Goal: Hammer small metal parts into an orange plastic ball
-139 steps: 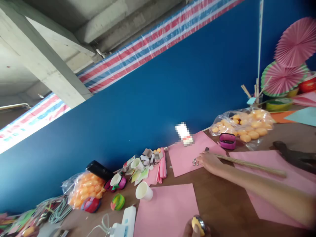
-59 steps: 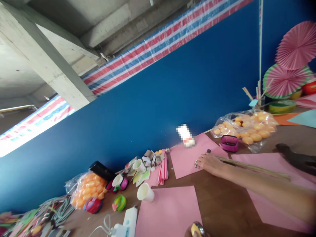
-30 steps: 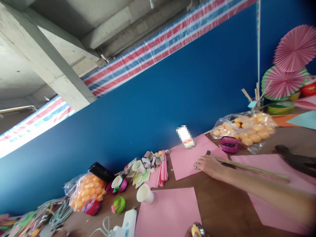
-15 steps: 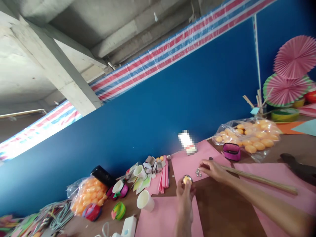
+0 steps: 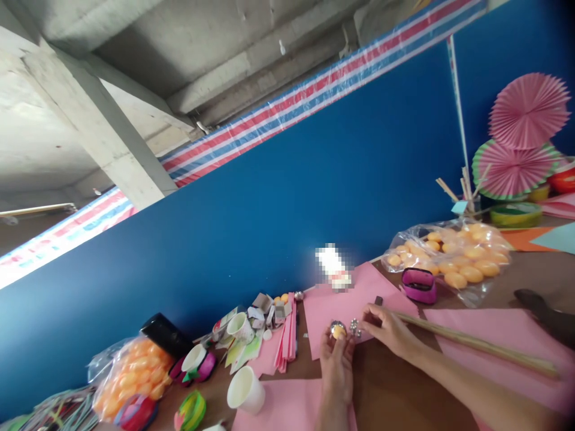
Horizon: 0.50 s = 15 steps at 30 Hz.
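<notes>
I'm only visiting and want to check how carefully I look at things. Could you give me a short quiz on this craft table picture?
1. What does the left hand hold up in its fingers? A a spoon; B a small yellow ball; C scissors.
2. Fill in: the clear bag holds ___ balls.
3. True or false: the right hand is inside the clear bag.
Key: 1 B. 2 orange. 3 false: its fingers reach toward the silver beads on the pink sheet.
</notes>
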Tool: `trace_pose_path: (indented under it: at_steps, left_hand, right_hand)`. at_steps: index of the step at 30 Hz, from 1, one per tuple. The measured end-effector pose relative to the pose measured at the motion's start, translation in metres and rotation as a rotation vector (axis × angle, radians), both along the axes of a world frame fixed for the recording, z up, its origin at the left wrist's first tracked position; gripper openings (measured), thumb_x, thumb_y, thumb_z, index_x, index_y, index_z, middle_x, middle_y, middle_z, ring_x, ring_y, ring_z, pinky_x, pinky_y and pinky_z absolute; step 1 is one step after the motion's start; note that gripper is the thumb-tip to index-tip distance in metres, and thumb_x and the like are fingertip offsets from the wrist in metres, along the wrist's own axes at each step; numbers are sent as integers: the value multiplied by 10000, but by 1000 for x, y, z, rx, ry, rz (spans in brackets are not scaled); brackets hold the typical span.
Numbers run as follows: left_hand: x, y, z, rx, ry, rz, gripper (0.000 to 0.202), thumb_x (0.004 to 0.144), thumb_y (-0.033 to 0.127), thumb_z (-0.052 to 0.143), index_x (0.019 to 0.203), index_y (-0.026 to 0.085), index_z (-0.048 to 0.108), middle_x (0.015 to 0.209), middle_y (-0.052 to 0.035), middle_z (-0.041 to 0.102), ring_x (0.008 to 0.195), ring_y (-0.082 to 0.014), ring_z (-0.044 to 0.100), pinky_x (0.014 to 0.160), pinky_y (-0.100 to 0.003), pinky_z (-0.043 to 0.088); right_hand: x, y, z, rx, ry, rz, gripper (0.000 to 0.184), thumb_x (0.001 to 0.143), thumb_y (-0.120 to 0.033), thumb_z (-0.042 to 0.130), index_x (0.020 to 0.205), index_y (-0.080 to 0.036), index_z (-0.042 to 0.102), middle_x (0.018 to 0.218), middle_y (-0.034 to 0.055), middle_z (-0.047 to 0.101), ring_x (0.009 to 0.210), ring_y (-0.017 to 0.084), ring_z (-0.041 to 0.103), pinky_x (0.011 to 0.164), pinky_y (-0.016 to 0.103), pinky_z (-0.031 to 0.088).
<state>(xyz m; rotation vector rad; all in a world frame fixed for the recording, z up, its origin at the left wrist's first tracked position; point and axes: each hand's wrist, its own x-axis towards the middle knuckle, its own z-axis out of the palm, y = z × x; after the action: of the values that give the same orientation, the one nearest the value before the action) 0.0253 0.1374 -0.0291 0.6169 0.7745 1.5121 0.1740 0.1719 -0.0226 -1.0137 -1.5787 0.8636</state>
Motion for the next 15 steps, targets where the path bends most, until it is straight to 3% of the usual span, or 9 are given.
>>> trace_pose_path:
  at_steps: [9, 15]
  left_hand:
    - [2, -1, -1, 29, 37, -57, 417, 680, 260, 663, 1067, 185, 528, 959, -66, 616, 840, -160, 616, 802, -303, 470]
    - [2, -3, 1, 14, 100, -63, 423, 683, 255, 661, 1077, 190, 520, 974, -59, 613, 833, -147, 614, 779, -282, 471]
  right_hand:
    - [-6, -5, -10, -58, 51, 105, 181, 789, -353, 503, 773, -180, 554, 716, 4, 618, 658, 148, 572, 590, 247, 456]
    - [-6, -6, -10, -146, 170, 147, 163, 789, -339, 502, 851, -188, 503, 755, 2, 614, 694, 149, 598, 607, 264, 489]
